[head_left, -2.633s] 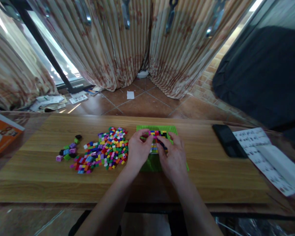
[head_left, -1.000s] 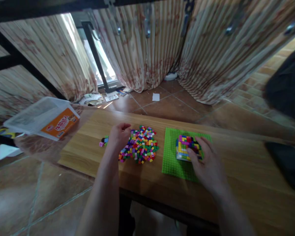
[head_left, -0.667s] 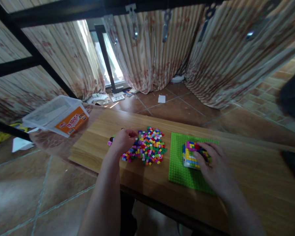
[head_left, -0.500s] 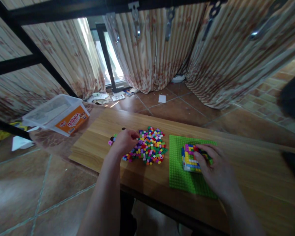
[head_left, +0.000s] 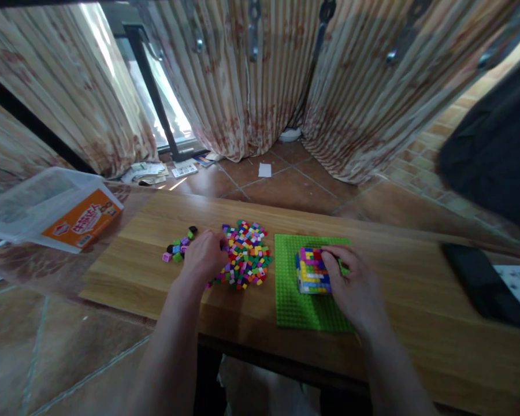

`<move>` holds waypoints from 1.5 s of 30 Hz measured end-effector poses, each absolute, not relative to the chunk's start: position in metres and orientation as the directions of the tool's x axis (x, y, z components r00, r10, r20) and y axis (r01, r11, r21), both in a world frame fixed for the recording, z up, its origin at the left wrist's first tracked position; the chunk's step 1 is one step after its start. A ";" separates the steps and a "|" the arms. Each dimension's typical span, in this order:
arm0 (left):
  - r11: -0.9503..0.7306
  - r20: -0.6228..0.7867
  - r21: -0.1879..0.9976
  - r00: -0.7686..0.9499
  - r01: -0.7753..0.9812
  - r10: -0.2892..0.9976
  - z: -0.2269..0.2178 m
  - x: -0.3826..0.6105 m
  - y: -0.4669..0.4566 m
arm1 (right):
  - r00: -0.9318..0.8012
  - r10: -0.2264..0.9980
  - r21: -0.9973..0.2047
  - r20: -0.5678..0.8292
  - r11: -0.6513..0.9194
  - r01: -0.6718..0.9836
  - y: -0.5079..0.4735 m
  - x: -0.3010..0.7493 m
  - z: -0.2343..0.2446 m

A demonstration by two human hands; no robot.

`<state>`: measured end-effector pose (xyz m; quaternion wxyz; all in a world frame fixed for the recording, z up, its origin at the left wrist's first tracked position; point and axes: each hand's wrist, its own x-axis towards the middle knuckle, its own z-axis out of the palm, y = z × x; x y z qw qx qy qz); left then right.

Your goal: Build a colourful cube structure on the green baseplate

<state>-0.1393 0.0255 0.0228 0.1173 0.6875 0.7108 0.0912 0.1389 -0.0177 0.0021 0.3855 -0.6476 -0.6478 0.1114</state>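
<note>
Because the wooden table (head_left: 416,277) bears so many little pieces, one bump could make a mess.
The green studded baseplate (head_left: 290,312) could slide if an arm nudges it. Beside it, the loose brick pile (head_left: 247,257) could scatter if the left hand (head_left: 205,254) digs hard; its fingers curl there, and I cannot tell if they pinch a brick. Well apart, the right hand (head_left: 353,283) bends around the right side of the stacked brick block (head_left: 312,273), which is on the baseplate; its grip is unclear, but too much push could pop bricks off.
</note>
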 end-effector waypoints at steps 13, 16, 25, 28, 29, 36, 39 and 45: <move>-0.055 0.068 0.793 0.002 0.606 0.998 0.028 -0.121 0.021 | 0.290 0.888 -0.721 0.356 0.064 0.690 -0.020 0.142 0.011; -0.096 0.072 0.748 0.063 0.657 0.995 0.022 -0.107 0.015 | 0.279 0.895 -0.716 0.348 0.061 0.696 -0.020 0.143 0.011; -0.014 0.104 0.528 -0.048 0.849 0.993 0.014 -0.125 0.023 | 0.277 0.904 -0.705 0.325 0.037 0.708 -0.020 0.147 0.003; 0.065 0.089 0.617 -0.151 0.784 0.985 0.017 -0.145 0.026 | 0.279 0.903 -0.699 0.327 0.033 0.714 -0.021 0.148 0.002; 0.083 0.090 0.645 -0.184 0.760 0.979 0.018 -0.152 0.026 | 0.284 0.902 -0.698 0.327 0.028 0.716 -0.021 0.148 0.002; 0.189 -0.024 0.671 -0.234 0.717 0.972 0.023 -0.196 0.016 | 0.292 0.905 -0.660 0.309 -0.017 0.751 -0.022 0.148 0.003; 0.194 -0.095 0.654 -0.175 0.732 0.980 0.021 -0.203 0.010 | 0.316 0.909 -0.657 0.271 -0.066 0.751 -0.021 0.149 0.001; 0.189 -0.125 0.532 -0.144 0.825 0.982 0.021 -0.193 0.008 | 0.339 0.912 -0.647 0.229 -0.118 0.753 -0.018 0.150 0.000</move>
